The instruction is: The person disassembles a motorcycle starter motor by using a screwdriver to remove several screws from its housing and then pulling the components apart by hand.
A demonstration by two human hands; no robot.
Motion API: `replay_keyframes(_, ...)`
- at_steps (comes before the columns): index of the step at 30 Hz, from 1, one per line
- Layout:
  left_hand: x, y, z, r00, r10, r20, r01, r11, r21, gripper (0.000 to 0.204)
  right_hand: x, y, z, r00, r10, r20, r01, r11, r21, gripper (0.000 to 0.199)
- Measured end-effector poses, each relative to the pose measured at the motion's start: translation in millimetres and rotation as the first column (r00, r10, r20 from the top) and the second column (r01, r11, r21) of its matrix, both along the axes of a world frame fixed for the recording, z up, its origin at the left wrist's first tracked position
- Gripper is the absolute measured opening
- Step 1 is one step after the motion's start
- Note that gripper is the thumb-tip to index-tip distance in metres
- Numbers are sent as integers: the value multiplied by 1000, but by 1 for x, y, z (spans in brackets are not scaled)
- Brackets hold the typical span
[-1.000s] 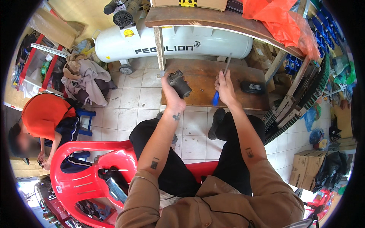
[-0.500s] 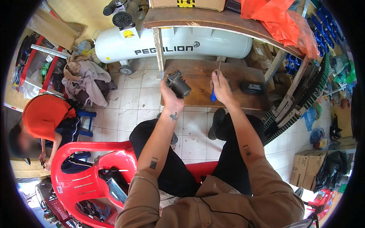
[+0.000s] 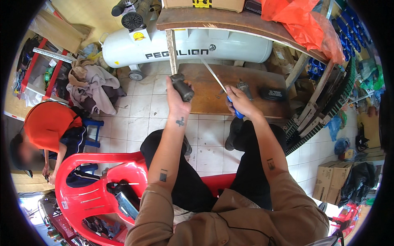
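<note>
My left hand (image 3: 177,99) is closed round a dark metal cylinder (image 3: 183,88), which looks like a small electric motor; it sits tilted in the palm. In my right hand (image 3: 243,101) is a screwdriver (image 3: 213,74) with a blue handle and a long metal shaft. The shaft slants up and to the left, its tip apart from the cylinder. Beyond my right hand a grey metal part (image 3: 244,87) lies on the low wooden bench (image 3: 205,107), partly hidden by the hand. A flat black case (image 3: 271,94) rests to its right.
A white air tank (image 3: 123,49) stands behind the bench, beneath a wooden shelf (image 3: 230,20). To the left are a red plastic chair (image 3: 78,197) and a bent-over person in orange (image 3: 49,125). Cardboard boxes (image 3: 331,180) stand on the right.
The screwdriver has swung from nearly upright to slanting left, and my right hand has shifted slightly. My left hand has moved a little left, turning the cylinder. The grey part shows more.
</note>
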State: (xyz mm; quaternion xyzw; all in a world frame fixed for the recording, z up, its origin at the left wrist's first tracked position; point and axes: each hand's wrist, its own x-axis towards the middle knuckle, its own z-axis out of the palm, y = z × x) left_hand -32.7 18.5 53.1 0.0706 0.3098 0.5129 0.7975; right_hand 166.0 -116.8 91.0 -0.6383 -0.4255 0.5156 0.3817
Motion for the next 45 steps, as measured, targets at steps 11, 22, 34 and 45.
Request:
replay_keyframes(11, -16, 17, 12, 960, 205, -191, -185, 976, 119, 40, 2, -3, 11, 938, 336, -89, -343, 936, -80, 38)
replay_keyframes(22, -8, 6, 21, 989, 129, -74, -120, 986, 113, 38, 1, -3, 7, 920, 376, -113, -387, 916, -102, 43)
replay_keyframes(34, -6, 6, 25, 992, 124, -7, -123, 991, 56, 36, 2, -2, -2, 925, 356, -133, -372, 919, -130, 42)
replay_keyframes(45, -14, 4, 37, 989, 144, 21, -145, 985, 98, 38, -16, -2, -12, 650, 213, -730, -489, 852, -186, 40)
